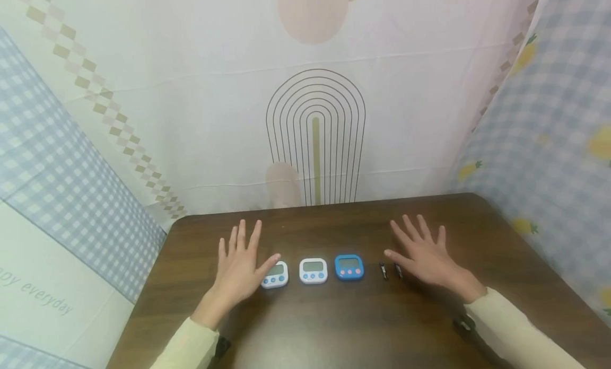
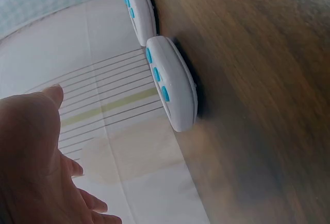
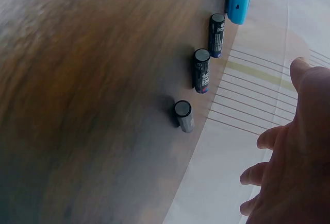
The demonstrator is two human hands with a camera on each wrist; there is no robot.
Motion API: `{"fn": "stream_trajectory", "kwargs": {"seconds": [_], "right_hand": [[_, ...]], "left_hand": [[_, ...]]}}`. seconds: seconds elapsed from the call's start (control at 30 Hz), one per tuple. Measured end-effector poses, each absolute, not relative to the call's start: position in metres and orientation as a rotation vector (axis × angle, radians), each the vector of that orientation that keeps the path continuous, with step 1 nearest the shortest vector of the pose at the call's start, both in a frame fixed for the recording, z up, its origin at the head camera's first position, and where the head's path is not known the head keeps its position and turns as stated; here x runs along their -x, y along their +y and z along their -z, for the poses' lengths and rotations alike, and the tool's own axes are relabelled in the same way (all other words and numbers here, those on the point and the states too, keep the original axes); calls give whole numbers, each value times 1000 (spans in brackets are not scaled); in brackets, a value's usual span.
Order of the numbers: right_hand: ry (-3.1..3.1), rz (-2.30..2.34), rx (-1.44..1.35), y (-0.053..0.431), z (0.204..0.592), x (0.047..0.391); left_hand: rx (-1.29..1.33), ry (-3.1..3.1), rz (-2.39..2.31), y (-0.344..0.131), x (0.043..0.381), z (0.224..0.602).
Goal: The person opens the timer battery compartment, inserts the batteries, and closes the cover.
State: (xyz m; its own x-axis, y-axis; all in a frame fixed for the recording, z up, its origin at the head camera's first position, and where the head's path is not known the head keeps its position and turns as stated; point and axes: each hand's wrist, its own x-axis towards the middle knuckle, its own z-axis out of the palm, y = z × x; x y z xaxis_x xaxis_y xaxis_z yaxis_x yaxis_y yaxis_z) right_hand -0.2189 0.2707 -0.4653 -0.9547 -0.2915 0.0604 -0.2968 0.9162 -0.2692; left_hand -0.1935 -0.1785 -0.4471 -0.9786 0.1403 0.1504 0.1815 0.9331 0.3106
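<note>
My left hand (image 1: 239, 271) hovers over the table with fingers spread, its thumb partly covering a white digital timer (image 1: 275, 275) with blue buttons. A second white timer (image 1: 313, 271) lies in the middle, and a blue timer (image 1: 349, 267) with pink buttons lies to its right. My right hand (image 1: 428, 256) is spread above the right side, holding nothing. Near its thumb lies a small dark battery (image 1: 384, 271). The right wrist view shows three batteries in a row: one by the blue timer (image 3: 217, 34), a middle battery (image 3: 201, 71) and a nearer battery (image 3: 184, 116).
Everything lies on a dark brown wooden table (image 1: 305, 326). A white cloth (image 1: 215, 120) with printed arches hangs behind its far edge. Checked cloths hang at the left (image 1: 71, 146) and at the right (image 1: 549, 146).
</note>
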Motion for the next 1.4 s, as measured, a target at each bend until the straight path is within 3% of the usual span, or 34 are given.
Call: {"fn": "stream_trajectory", "kwargs": {"seconds": [1.4], "right_hand": [[-3056,-527,-496,245,465,229]], "left_hand": [[279,-2981,566,-156,198,442]]}}
